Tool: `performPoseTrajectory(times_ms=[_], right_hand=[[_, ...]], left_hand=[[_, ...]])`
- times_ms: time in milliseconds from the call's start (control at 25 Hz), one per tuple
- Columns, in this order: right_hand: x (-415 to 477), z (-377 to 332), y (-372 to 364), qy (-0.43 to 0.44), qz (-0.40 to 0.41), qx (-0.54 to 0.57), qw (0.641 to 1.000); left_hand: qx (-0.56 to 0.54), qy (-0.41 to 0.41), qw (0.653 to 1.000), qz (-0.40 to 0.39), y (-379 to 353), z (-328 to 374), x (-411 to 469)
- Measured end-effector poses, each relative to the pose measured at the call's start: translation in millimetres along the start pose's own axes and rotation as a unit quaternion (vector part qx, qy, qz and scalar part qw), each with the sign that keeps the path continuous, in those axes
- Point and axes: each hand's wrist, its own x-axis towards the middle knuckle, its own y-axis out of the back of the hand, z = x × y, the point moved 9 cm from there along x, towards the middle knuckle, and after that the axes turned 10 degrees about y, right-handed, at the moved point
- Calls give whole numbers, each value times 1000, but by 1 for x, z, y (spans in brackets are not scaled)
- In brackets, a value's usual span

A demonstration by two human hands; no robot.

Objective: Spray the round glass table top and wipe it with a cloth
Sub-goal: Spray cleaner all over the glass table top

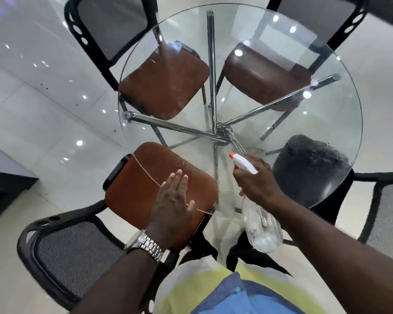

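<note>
The right hand [256, 180] curled its fingers round the neck of the spray bottle [262, 225], its white nozzle aimed over the glass table top [327, 123]. The left hand [173, 205], fingers straight and close together, was held flat at the top's near edge. Droplets beaded the glass. Brown-seated chairs [127, 191] ringed it on glossy white tiles [43, 109].

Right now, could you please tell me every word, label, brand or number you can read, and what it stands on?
No text can be read anywhere.
The spray bottle in the right hand is clear, no label showing.
The wristwatch shows only its metal band, not its dial.
The glass table top bears no writing.
</note>
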Motion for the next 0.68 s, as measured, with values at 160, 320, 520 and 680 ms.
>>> performPoseTrajectory(times_ms=[160,320,520,680], right_hand=[[-8,37,24,-72,44,70,994],[-13,58,56,-56,70,53,995],[-28,84,84,-37,50,54,997],[-49,112,110,-2,45,58,997]], left_hand=[[23,-8,1000,-14,-7,22,0],[39,-14,999,-17,-15,52,-5],[55,-5,998,-16,-24,93,-29],[59,-23,998,-19,-41,136,-70]])
